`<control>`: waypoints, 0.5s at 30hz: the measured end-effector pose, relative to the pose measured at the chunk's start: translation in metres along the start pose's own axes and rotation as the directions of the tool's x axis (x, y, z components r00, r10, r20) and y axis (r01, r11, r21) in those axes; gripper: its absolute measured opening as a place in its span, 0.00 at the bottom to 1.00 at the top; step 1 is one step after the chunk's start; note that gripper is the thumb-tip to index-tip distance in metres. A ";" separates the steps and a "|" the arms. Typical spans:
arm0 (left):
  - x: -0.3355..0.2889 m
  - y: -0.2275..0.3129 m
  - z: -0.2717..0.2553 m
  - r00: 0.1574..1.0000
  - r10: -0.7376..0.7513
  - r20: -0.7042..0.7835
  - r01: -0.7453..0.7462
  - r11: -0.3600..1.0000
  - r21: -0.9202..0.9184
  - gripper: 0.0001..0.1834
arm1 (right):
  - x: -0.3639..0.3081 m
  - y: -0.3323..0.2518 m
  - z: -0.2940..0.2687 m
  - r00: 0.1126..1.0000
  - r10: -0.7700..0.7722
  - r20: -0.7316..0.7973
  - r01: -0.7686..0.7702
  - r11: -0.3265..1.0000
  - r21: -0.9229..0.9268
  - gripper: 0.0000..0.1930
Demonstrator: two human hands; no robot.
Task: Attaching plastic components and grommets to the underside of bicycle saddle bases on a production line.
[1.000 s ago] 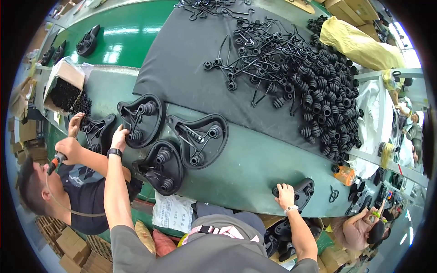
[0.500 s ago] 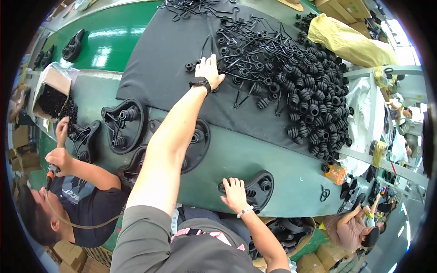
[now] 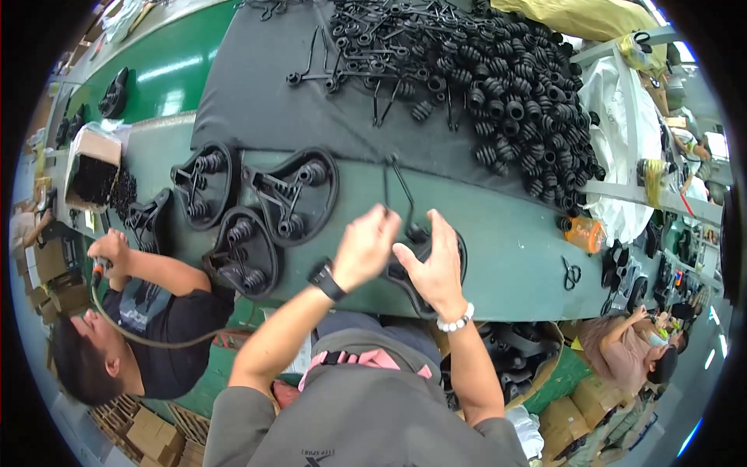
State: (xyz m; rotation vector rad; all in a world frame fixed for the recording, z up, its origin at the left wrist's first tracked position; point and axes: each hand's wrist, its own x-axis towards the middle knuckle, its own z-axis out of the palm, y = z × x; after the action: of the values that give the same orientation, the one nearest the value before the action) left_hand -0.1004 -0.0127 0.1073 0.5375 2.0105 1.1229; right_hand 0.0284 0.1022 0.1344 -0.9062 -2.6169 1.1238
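Observation:
My left hand is closed on a bent black wire saddle rail, which points away over the near table. My right hand is beside it, thumb apart and fingers stretched out, close to the rail's near end. Beneath both hands an upturned black bicycle saddle lies by the table's front edge, partly covered by the right hand. Whether the rail's near end touches the saddle is hidden.
Several upturned saddles with springs lie left. Beyond, a dark mat bears heaped rails and ribbed black sleeves. Scissors and an orange bottle are right. A co-worker holds a tool at left.
My left hand has come back from the mat to the near saddle with a rail in it. My right hand has lifted off the saddle's edge and turned toward the left hand.

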 end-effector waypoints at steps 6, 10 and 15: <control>-0.104 -0.035 0.083 0.751 0.004 0.660 0.606 0.390 -0.693 0.23 | -0.090 0.053 -0.032 0.711 0.118 0.693 -0.597 0.622 0.507 0.51; -0.106 -0.064 0.071 0.686 -0.069 0.724 0.146 0.988 -0.044 0.19 | -0.116 0.092 -0.032 0.865 0.107 0.489 -0.124 0.992 0.002 0.34; -0.089 -0.122 0.075 0.966 0.257 -0.038 -0.183 0.780 0.599 0.40 | -0.095 0.107 0.000 0.916 -0.181 0.359 0.338 0.829 -0.446 0.20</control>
State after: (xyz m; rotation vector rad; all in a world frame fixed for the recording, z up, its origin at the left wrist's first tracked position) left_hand 0.0141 -0.0956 0.0153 1.0707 2.4545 0.6339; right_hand 0.1549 0.1036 0.0683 -0.4262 -3.2439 0.5464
